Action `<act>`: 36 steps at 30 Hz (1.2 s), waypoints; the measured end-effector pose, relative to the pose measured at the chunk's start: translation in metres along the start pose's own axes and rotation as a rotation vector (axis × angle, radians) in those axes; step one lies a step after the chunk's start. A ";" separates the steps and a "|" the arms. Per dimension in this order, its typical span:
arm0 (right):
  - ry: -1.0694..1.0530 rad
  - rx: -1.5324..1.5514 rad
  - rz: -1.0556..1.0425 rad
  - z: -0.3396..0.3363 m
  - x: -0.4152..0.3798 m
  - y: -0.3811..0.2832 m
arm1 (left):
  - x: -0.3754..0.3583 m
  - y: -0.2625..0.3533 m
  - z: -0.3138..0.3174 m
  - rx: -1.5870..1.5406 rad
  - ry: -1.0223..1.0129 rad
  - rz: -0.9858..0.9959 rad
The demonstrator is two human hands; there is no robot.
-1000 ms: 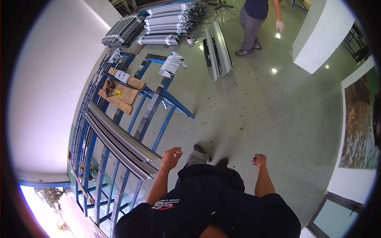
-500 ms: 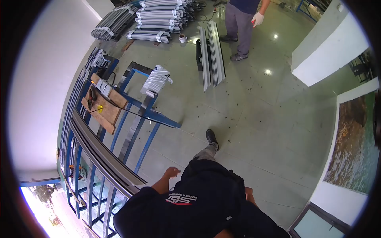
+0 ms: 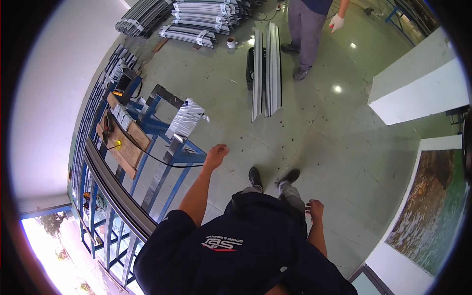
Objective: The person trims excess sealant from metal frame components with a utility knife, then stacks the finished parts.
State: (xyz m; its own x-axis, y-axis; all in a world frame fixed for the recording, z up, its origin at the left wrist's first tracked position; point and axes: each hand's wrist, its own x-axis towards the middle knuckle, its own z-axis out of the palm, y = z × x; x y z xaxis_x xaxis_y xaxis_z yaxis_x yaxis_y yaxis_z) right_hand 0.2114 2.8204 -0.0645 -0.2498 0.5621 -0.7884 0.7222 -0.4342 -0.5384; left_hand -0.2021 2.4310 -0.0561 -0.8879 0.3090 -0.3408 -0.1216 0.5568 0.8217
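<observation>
The head view shows the blue rack (image 3: 191, 156) from 8 to 10 o'clock, a silver-wrapped end (image 3: 186, 120) on it at 10 o'clock. The left hand (image 3: 216, 156), just off centre toward 8 o'clock, is in the air near that end, empty, its fingers loosely bent and partly open. The right hand (image 3: 315, 209), at 4 o'clock beside the body, is half open, fingers slightly curled, with nothing visible in it.

Long grey profiles (image 3: 115, 184) lie along the rack between 8 and 9 o'clock. Toward 9 o'clock, a wooden board (image 3: 129, 151) carries a dark tool (image 3: 108, 124) and a small yellow item (image 3: 117, 144); a black cable (image 3: 162, 162) runs from there toward the left forearm.

The dark shirt (image 3: 196, 250), at 6 o'clock, bears upside-down print: small letters seem to read "DOORS & WINDOW", beside larger warped ones including an S, with a red stroke. Profile bundles (image 3: 201, 20) at 11 o'clock have white labels, too small to read. More profiles (image 3: 273, 73) lie toward 12 o'clock, near a person (image 3: 306, 34) at 1 o'clock wearing a white glove (image 3: 337, 22).
</observation>
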 end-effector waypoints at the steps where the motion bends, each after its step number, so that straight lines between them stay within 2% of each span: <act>1: -0.021 -0.048 -0.011 0.001 0.010 -0.008 | -0.004 -0.008 -0.002 0.031 0.009 -0.038; 2: -0.028 -0.075 -0.039 0.000 0.032 -0.003 | -0.010 -0.019 -0.003 0.060 0.021 -0.075; 4: -0.055 -0.136 -0.099 -0.005 0.088 0.018 | -0.033 -0.080 0.004 0.014 0.068 -0.170; 7: -0.008 -0.063 -0.016 -0.012 0.113 -0.024 | -0.108 -0.124 0.008 0.095 0.070 -0.586; 8: -0.040 -0.032 0.042 -0.016 0.120 -0.041 | -0.127 -0.127 0.008 0.172 -0.074 -0.805; 10: -0.106 0.023 0.151 -0.028 0.140 -0.079 | -0.179 -0.106 0.029 0.064 0.092 -1.084; 12: -0.232 -0.112 0.244 -0.046 0.180 -0.095 | -0.210 -0.066 0.053 -0.065 0.196 -1.193; 13: -0.297 -0.179 0.285 -0.051 0.204 -0.108 | -0.213 -0.048 0.066 -0.117 0.199 -1.196; 15: -0.270 -0.244 0.254 -0.062 0.231 -0.151 | -0.210 -0.017 0.098 -0.212 0.200 -1.202; 18: -0.238 -0.230 0.216 -0.091 0.294 -0.190 | -0.174 0.015 0.140 -0.188 0.106 -1.037; 20: -0.175 -0.202 0.109 -0.104 0.312 -0.240 | -0.142 0.028 0.155 -0.087 -0.057 -0.727; 22: -0.132 -0.136 0.010 -0.114 0.318 -0.278 | -0.101 0.008 0.169 0.521 -0.167 0.030; 24: -0.123 -0.063 -0.085 -0.117 0.338 -0.315 | -0.066 0.105 0.167 0.101 -0.028 -0.490; 27: -0.145 -0.057 -0.135 -0.113 0.345 -0.341 | -0.027 0.136 0.164 0.216 0.088 -0.328; 30: -0.219 -0.110 -0.107 -0.104 0.346 -0.334 | -0.014 0.158 0.162 0.097 0.202 -0.357; 34: -0.304 -0.141 0.050 -0.084 0.345 -0.291 | -0.029 0.142 0.169 0.161 0.123 -0.408; 36: -0.366 -0.195 0.138 -0.075 0.343 -0.260 | -0.047 0.138 0.178 0.152 0.100 -0.539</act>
State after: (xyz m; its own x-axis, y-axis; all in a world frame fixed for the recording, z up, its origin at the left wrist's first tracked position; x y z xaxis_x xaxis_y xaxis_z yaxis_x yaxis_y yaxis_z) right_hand -0.0135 3.1791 -0.1727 -0.3293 0.2062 -0.9214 0.8642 -0.3274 -0.3821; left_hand -0.0983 2.6303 -0.0083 -0.7566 -0.1204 -0.6427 -0.5108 0.7224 0.4660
